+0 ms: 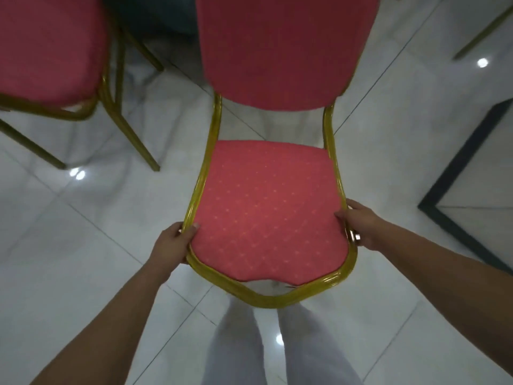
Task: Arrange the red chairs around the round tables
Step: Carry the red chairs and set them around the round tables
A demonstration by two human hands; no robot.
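A red chair [266, 207] with a gold metal frame fills the middle of the view, its seat toward me and its backrest at the top. My left hand [173, 241] grips the seat frame on the left side, thumb on the cushion edge. My right hand [361, 225] grips the frame on the right side. A second red chair [47, 48] with the same gold legs stands at the upper left. No round table top is plainly visible.
The floor is glossy white tile [97, 245] with light reflections. A dark tile border [455, 173] runs along the right. Another gold chair leg [483, 34] shows at the upper right. My legs in pale trousers [249, 343] are below the chair.
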